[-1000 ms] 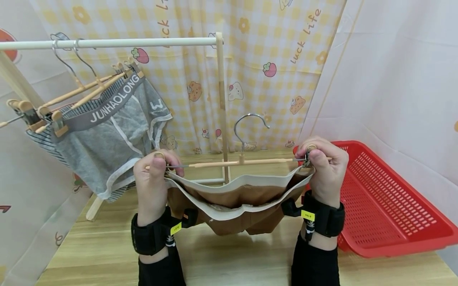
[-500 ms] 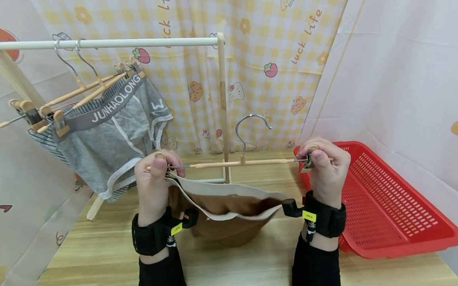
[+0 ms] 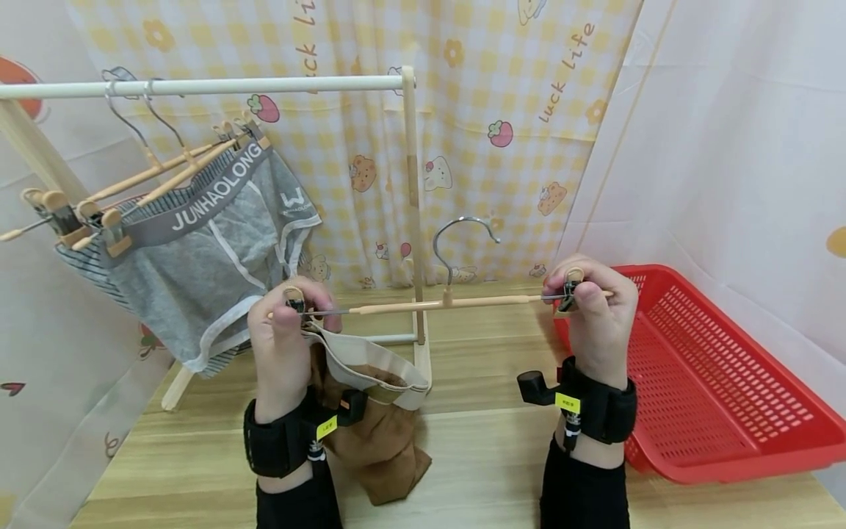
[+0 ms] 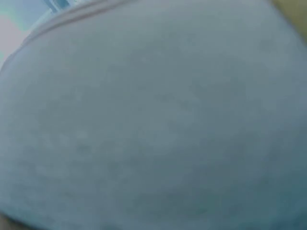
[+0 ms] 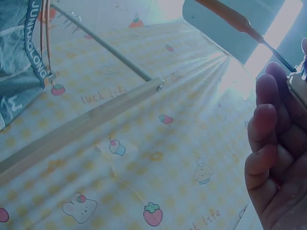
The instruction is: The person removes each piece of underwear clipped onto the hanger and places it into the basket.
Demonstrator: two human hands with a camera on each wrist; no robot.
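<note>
At the far left of the head view, a white rail carries wooden hangers from which grey briefs and a striped garment are hung. Left of centre, the left hand is shown with fingers and thumb pinched on the left clip of a clip hanger, whose bar is held level across mid-frame with its metal hook upright. The brown shorts are gripped by that clip at one corner of their cream waistband only; the rest hangs down to the wooden table, below and just right of the left wrist. The left wrist view is filled by blurred cloth and adds nothing.

Right of centre, the right hand is curled round the right clip, which holds no fabric; in the right wrist view the fingers are seen bent beside the bar. At the far right lies a red basket.

For a clean release, it is judged that the left clip should be squeezed fully open while the bar is kept level by the right hand, so the waistband slips free without snagging and the garment falls onto the table, not the edge.
</note>
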